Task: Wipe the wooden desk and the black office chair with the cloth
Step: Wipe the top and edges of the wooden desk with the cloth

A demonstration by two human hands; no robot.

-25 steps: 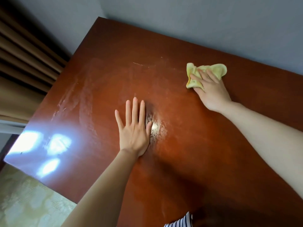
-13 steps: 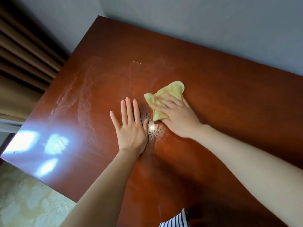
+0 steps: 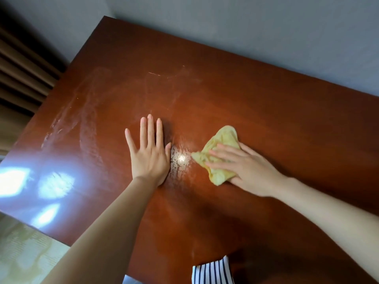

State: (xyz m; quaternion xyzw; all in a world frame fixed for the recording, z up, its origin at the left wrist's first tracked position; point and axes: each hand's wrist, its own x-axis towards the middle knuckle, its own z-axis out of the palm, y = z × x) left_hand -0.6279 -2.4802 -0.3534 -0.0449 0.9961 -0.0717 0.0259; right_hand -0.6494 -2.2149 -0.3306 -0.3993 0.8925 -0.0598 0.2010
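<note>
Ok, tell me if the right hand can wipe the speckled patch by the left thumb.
Probably yes: the right hand presses the cloth just beside the patch, nothing between; the left hand sits clear.

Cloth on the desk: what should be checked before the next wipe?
1. Cloth under right hand, fingers flat on it: ok.
2. Left hand flat on the desk, apart from the cloth: ok.
3. Speckled patch between the hands wiped away: not ok.
4. Streaks on the desk's left part gone: not ok.
5. Black office chair wiped: cannot tell, not in view.
</note>
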